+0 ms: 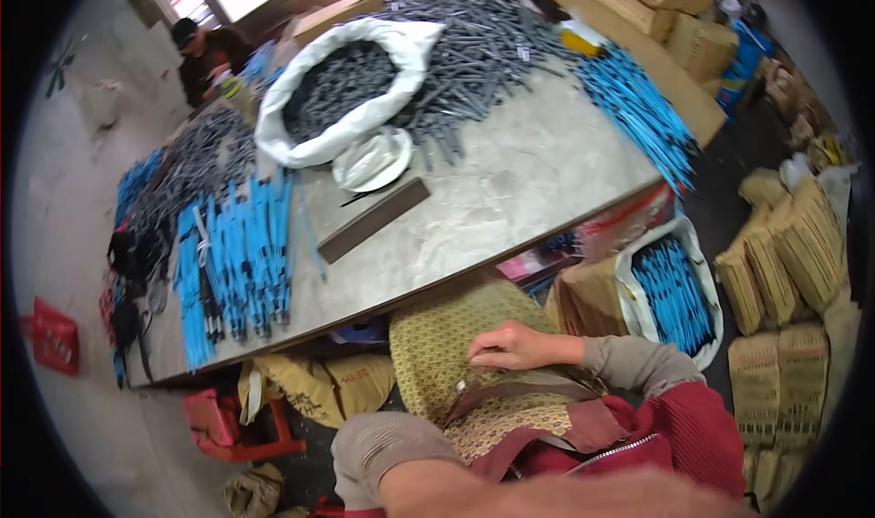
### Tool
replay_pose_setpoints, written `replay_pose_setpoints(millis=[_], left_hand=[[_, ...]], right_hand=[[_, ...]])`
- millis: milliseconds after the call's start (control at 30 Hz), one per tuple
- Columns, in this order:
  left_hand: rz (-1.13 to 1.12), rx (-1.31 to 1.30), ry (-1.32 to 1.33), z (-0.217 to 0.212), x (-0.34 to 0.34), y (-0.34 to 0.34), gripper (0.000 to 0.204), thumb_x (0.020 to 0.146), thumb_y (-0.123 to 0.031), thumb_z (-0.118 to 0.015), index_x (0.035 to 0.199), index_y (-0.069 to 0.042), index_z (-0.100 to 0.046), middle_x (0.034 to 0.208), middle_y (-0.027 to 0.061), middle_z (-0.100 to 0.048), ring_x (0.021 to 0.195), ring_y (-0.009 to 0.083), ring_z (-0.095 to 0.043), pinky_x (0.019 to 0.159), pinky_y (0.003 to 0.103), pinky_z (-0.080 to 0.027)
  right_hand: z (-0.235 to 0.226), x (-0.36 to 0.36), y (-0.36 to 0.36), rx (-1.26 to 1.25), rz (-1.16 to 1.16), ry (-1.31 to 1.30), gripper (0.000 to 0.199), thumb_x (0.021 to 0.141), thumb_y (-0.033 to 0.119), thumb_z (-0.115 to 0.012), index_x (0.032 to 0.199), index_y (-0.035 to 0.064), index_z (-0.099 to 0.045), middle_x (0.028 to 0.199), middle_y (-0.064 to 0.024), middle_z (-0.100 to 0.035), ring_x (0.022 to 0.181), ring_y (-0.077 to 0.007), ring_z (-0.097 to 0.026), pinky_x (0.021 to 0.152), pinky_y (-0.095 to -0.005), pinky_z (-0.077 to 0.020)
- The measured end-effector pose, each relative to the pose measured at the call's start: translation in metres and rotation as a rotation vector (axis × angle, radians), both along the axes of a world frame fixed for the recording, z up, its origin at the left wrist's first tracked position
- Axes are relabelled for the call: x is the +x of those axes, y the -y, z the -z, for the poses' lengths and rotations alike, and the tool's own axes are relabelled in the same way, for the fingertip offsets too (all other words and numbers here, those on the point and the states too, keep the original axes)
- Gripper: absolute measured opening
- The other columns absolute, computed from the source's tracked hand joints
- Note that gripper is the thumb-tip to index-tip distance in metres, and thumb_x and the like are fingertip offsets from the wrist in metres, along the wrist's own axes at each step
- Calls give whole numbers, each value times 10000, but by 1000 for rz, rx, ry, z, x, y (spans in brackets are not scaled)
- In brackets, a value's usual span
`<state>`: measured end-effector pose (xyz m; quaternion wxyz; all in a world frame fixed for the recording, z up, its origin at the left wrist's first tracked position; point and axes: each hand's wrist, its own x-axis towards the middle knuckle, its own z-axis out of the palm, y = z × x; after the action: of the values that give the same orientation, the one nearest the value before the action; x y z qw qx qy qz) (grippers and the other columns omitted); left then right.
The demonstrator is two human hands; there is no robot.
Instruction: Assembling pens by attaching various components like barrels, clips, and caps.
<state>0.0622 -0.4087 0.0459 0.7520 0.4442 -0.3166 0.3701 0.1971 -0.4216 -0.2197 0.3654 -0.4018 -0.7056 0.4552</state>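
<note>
**Hand at the lap, stock spread on the bench**

I see the right hand (515, 345) resting on a yellow patterned cloth (456, 336) that covers the lap, just below the near edge of the bench (510, 181). Its fingers (483, 356) curl down and pinch the fabric beside a brown strap with a small metal clasp (460, 388), probably to gather or steady the cloth there. The left hand is not clearly visible; only a blurred forearm (547, 495) crosses the bottom edge, so I cannot tell how those fingers stand.

On the grey bench, bundles of bright blue plastic rods (232, 253) lie side by side near the left edge, seemingly sorted for reach. Beside them sits a long dark flat bar (374, 219), and behind it a round white plate (372, 158). A white woven sack (351, 80) stands open, full of grey rods, with more grey rods (483, 44) heaped loose behind it. Another white sack of blue rods (674, 290) stands on the floor to my right, close to hand. A person in a dark cap (205, 53) works at the far corner.
</note>
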Motion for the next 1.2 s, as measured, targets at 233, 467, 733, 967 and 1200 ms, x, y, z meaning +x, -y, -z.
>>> replay_pose_setpoints(millis=[233,467,733,967,1200], left_hand=[[-223,-136,259,1,-23,15,377,1048,-203,-507,1315,62,-536,1242,174,-613,1113,282,-624,904,397,-502],[-450,-276,430,3,-42,14,442,1072,-233,-441,1396,61,-499,1289,178,-630,1146,311,-630,950,414,-511],[-1347,-290,554,29,-33,37,366,1060,-181,-467,1351,19,-562,1221,126,-676,1160,295,-622,1024,409,-494],[-601,-169,-141,4,-32,7,164,1009,-122,-529,1113,-44,-628,1010,66,-669,1017,217,-653,931,376,-530],[-695,-179,-97,-2,-66,23,200,1019,-135,-522,1176,-55,-614,1090,57,-659,1065,207,-639,954,374,-514]], right_hand=[[-6,1,-1,68,-10,-73,159,962,204,-670,1022,57,-688,788,-110,-700,685,-265,-684,617,-359,-509],[1,4,0,114,32,-71,146,964,209,-665,995,67,-676,765,-103,-686,678,-266,-675,611,-371,-496],[10,4,7,135,-6,-127,138,973,211,-648,994,77,-671,756,-84,-680,658,-244,-663,601,-375,-484],[8,8,3,109,5,-110,143,973,209,-651,991,69,-677,772,-79,-692,668,-230,-672,605,-356,-493],[-4,7,1,112,-10,-107,150,969,207,-658,992,60,-685,797,-84,-705,686,-230,-685,618,-341,-510]])
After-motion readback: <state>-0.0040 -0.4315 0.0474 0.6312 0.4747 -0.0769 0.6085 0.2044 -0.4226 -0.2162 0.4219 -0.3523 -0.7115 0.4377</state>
